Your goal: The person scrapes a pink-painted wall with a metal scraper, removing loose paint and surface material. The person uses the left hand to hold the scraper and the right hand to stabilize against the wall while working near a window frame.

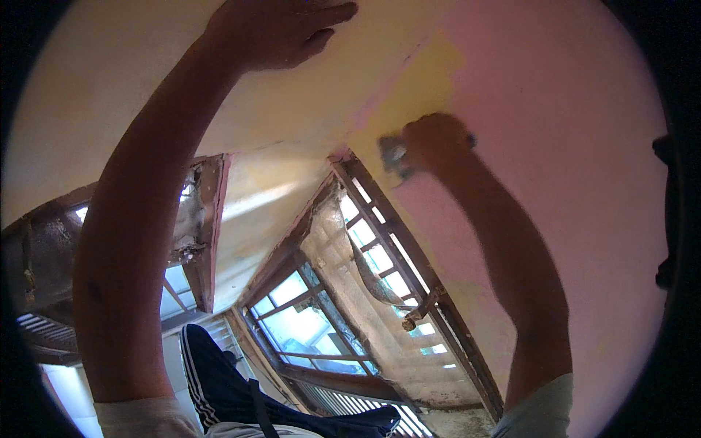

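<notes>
My right hand [438, 143], slightly blurred, is closed around a grey scraper-like hand tool [393, 155] held against the wall. Around it yellowish paint [413, 104] borders pink paint [547, 109]. Its exact kind is hard to tell because of the blur. At the top of the view, my left hand [279, 33] rests on or close to the pale yellow wall [285, 104], fingers partly spread, with no object seen in it; part of this hand is cut off by the frame edge. Between the hands a pinkish corner line [378, 96] runs down to the window frame.
Below the hands is a dark wooden window frame [391, 235] with bars and a bolt-like projection [416, 315]. A glazed window [306, 323] and worn brown sheeting [334, 246] lie beyond it. Another damaged wooden frame [211, 235] stands at left. My dark-trousered legs [213, 378] show below.
</notes>
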`<state>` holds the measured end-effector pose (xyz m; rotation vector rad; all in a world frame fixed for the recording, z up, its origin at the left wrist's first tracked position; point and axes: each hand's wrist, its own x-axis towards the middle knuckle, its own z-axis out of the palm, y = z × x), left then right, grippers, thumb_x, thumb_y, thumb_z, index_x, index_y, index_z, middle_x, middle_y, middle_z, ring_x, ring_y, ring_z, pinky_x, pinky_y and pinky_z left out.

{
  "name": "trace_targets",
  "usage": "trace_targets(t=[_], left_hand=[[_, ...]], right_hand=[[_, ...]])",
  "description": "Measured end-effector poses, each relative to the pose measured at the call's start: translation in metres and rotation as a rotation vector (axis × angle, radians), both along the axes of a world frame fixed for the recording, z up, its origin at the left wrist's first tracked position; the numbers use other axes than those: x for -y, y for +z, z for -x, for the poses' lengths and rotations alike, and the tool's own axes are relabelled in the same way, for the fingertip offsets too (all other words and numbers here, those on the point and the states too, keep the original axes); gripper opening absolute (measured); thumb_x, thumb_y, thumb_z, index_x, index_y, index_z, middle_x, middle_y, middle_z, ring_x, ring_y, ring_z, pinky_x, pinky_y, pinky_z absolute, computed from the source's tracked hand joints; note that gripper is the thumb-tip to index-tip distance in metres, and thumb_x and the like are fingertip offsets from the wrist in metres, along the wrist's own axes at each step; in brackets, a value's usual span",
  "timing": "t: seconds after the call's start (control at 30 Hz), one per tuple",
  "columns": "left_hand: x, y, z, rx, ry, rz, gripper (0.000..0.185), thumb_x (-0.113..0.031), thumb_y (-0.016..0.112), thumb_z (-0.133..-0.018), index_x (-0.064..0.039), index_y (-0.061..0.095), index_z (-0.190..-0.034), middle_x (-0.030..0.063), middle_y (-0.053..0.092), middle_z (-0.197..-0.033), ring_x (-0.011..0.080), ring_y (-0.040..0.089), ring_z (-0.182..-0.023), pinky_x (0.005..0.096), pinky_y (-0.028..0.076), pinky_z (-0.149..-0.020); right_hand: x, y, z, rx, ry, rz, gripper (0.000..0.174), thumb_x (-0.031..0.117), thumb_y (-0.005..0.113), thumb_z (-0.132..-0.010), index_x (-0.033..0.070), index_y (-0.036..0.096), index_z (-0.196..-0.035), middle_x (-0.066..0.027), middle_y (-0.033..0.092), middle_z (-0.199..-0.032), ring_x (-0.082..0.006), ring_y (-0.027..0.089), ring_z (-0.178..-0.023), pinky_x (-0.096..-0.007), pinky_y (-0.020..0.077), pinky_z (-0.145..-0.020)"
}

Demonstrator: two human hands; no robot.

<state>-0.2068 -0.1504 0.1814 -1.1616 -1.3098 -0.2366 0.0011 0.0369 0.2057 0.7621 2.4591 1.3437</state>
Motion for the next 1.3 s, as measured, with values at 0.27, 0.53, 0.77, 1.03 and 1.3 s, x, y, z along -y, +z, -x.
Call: trace_targets(t=[0.27, 0.53, 0.77, 1.03, 1.3], left_hand=[[-0.002, -0.001, 0.0, -0.037, 0.09, 0.006, 0.045, -0.038, 0.062, -0.093, -0.014, 0.066, -0.13, 0.0145, 0.05, -0.154, 0.0355, 0.035, -0.151, 0.0563, 0.018, -0.129], [-0.004, -0.002, -0.003, -0.009, 0.075, 0.012, 0.044, -0.038, 0.062, -0.093, -0.013, 0.065, -0.129, 0.0141, 0.051, -0.153, 0.0357, 0.034, -0.152, 0.0567, 0.018, -0.129], [0.004, 0.003, -0.006, -0.031, 0.11, 0.031, 0.044, -0.038, 0.062, -0.093, -0.013, 0.065, -0.129, 0.0149, 0.051, -0.152, 0.037, 0.035, -0.151, 0.0573, 0.019, -0.128], [0.001, 0.002, -0.007, -0.018, 0.099, 0.05, 0.043, -0.037, 0.063, -0.093, -0.013, 0.066, -0.128, 0.0152, 0.049, -0.155, 0.0368, 0.034, -0.152, 0.057, 0.019, -0.128], [0.001, 0.001, -0.008, -0.007, 0.067, 0.025, 0.045, -0.038, 0.061, -0.094, -0.013, 0.066, -0.131, 0.0153, 0.049, -0.154, 0.0363, 0.033, -0.153, 0.0572, 0.017, -0.129]], right_hand=[[0.001, -0.007, -0.007, 0.041, -0.031, -0.039, 0.037, 0.035, 0.077, -0.078, 0.008, 0.079, -0.104, -0.0153, 0.078, -0.1, -0.031, 0.077, -0.093, -0.0464, 0.0613, -0.082], [0.016, 0.035, -0.013, -0.085, -0.01, -0.099, 0.032, 0.036, 0.071, -0.088, 0.01, 0.081, -0.104, -0.0127, 0.079, -0.097, -0.0284, 0.078, -0.091, -0.0477, 0.0613, -0.079], [-0.005, -0.001, -0.005, -0.107, 0.022, -0.055, 0.032, 0.032, 0.071, -0.085, 0.011, 0.079, -0.108, -0.0144, 0.078, -0.104, -0.0305, 0.076, -0.098, -0.0454, 0.0612, -0.083], [0.015, -0.001, 0.002, -0.189, -0.06, 0.004, 0.027, 0.029, 0.067, -0.09, 0.012, 0.079, -0.106, -0.0117, 0.078, -0.102, -0.0287, 0.076, -0.098, -0.0462, 0.0611, -0.082], [-0.009, 0.01, -0.012, -0.242, 0.011, -0.022, 0.023, 0.029, 0.071, -0.086, 0.011, 0.08, -0.098, -0.0127, 0.078, -0.097, -0.0306, 0.077, -0.093, -0.0465, 0.0611, -0.081]])
